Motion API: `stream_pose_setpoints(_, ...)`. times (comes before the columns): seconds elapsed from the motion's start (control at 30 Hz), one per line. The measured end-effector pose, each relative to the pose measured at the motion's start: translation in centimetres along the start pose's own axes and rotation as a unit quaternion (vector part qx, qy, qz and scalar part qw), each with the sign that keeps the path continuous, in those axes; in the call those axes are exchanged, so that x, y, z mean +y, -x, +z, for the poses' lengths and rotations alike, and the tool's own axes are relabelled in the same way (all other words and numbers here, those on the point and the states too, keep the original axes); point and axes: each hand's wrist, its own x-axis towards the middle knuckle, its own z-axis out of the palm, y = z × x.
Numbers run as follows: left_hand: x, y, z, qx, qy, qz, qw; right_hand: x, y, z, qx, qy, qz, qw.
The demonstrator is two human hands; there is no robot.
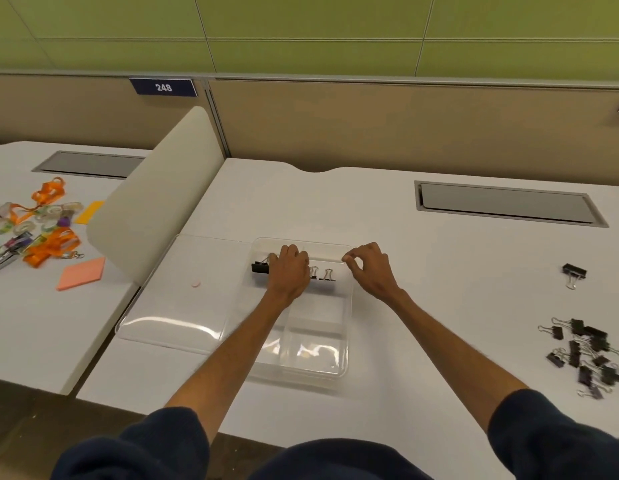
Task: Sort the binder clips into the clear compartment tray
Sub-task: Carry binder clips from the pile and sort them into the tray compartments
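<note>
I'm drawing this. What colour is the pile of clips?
The pile is black, head view.

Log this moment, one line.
left grip: over black binder clips in clear plastic compartment tray; right grip: at tray rim; loose clips: right

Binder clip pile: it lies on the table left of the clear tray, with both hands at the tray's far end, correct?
No. The head view shows the binder clip pile right of the clear tray, not left. The left hand and right hand are indeed at the tray's far end.
</note>
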Motion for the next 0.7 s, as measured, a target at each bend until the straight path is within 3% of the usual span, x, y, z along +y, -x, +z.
stream_pose_setpoints(0.37,8.0,-1.1,0.5,0.060,0.066,0.040,0.995,4.1,2.1,-5.6,0.045,-0.016,0.078,0.996)
stream_pose_setpoints(0.7,17.0,-2.2,1.8,0.027,0.097,0.121,0.987,10.2,5.5,-12.2,0.104,-0.011,0.115,0.988)
